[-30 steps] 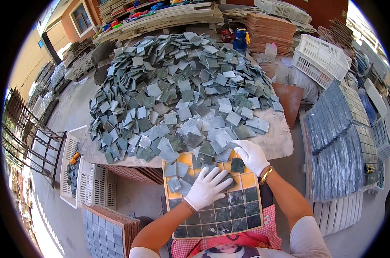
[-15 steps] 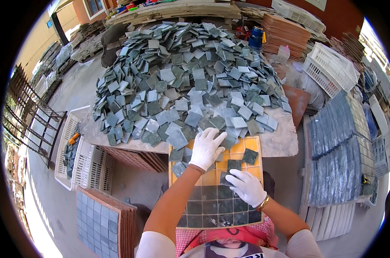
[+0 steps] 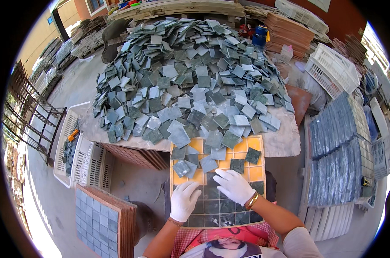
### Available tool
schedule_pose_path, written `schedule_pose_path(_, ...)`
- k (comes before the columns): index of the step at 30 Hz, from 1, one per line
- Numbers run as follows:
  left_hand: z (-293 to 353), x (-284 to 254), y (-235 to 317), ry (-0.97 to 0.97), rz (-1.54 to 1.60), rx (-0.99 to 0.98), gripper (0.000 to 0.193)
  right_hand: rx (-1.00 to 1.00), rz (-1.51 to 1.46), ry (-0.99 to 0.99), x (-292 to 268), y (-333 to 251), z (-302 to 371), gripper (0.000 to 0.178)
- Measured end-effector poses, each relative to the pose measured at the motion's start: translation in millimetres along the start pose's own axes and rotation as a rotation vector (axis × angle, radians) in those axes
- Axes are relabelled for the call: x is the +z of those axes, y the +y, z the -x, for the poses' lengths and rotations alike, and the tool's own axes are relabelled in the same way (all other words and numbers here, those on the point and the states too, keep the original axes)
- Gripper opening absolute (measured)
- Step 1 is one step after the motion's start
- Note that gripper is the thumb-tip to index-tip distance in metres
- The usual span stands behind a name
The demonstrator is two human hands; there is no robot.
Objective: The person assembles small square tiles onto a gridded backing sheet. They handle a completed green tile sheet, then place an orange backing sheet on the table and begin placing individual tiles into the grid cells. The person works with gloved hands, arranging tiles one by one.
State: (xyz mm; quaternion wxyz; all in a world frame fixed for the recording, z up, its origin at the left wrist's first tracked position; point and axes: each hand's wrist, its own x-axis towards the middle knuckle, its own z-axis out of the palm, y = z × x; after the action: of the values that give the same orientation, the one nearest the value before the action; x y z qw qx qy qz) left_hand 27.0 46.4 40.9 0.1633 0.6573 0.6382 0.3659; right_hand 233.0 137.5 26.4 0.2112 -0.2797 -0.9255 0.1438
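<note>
At lower centre of the head view, one orange grid tray (image 3: 254, 173), lower rows already filled with dark green tiles, upper rows showing bare orange cells. Two white-gloved hands flat on it: left hand (image 3: 184, 200) at the lower left, fingers spread and pressing on seated tiles, gripping nothing; right hand (image 3: 233, 186) just right of it, fingers splayed open toward upper left, fingertips (image 3: 217, 173) resting at the edge of the filled rows. Two single loose tiles (image 3: 252, 155) lying well above the right hand's fingers on bare cells, apart from them. Across the upper centre, one great heap of grey-green stone tiles (image 3: 190, 77), too many to count, spilling onto the tray's top edge. At lower left, one stack of finished tile sheets (image 3: 94, 215). At left, one white plastic crate (image 3: 81, 161).
</note>
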Motion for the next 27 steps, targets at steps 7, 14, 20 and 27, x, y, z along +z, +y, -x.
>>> schedule_pose_path(7, -15, 25, 6, 0.032, -0.185, 0.15, 0.024, 0.172, -0.071, -0.043, 3, -12, -10, 0.025)
schedule_pose_path(14, -30, 33, 4, -0.025, -0.209, 0.094, 0.024, 0.413, 0.085, -0.049, -61, 21, -6, 0.05)
schedule_pose_path(20, -32, 25, 21, -0.049, -0.2, 0.086, 0.024, 0.355, 0.087, -0.192, -58, 42, -8, 0.057)
schedule_pose_path(27, -27, 33, 26, -0.019, -0.124, 0.072, 0.023, 0.323, -0.049, -0.186, -28, 13, -7, 0.059)
